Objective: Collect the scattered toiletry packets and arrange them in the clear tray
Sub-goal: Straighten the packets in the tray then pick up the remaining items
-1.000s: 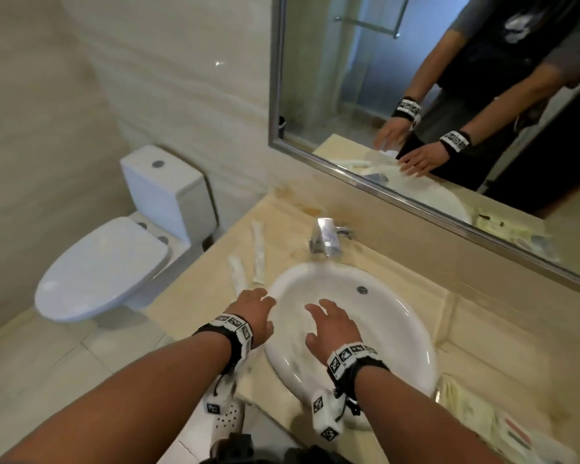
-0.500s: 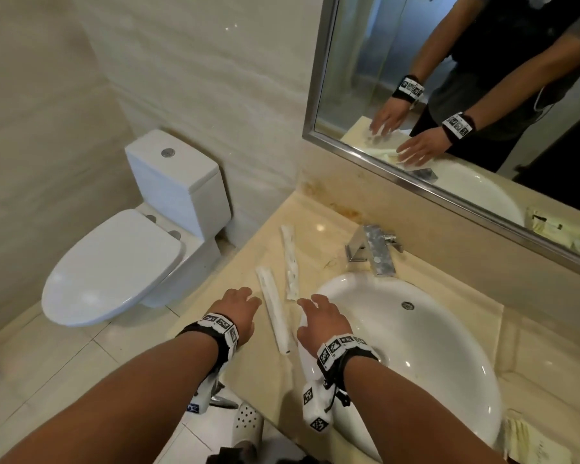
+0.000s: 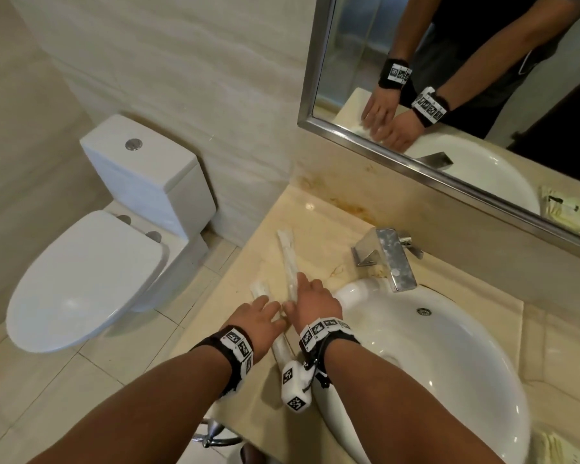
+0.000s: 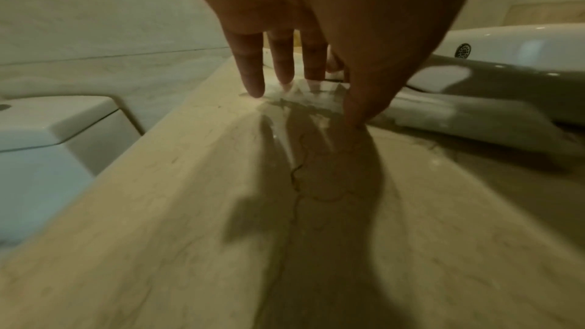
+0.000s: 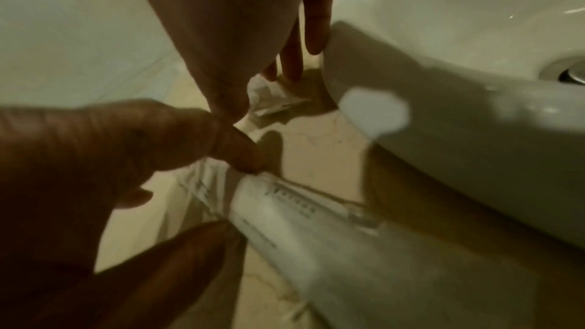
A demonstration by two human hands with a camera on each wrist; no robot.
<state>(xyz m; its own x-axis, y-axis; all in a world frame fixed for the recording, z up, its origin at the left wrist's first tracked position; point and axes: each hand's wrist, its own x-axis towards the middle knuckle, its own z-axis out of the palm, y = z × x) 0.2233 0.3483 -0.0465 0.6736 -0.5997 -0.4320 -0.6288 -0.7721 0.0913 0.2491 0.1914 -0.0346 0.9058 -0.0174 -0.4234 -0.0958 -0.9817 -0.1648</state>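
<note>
blurred print on white packet (image 5: 285, 212), none of it legible

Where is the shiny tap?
In the head view the tap stands on the beige counter behind the white sink, right of the two long packets, below the mirror.

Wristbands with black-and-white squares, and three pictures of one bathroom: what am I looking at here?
There is no machine here: a person's two bare hands are being recorded. The wide picture comes from a camera worn on the head. The two dim ones come from small cameras strapped at each wrist, looking along the fingers. Two long white packets lie on the beige counter, left of the sink. The left hand has straight fingers on the nearer packet, and the right hand touches the farther packet. Neither hand shows a firm grip yet.
</note>
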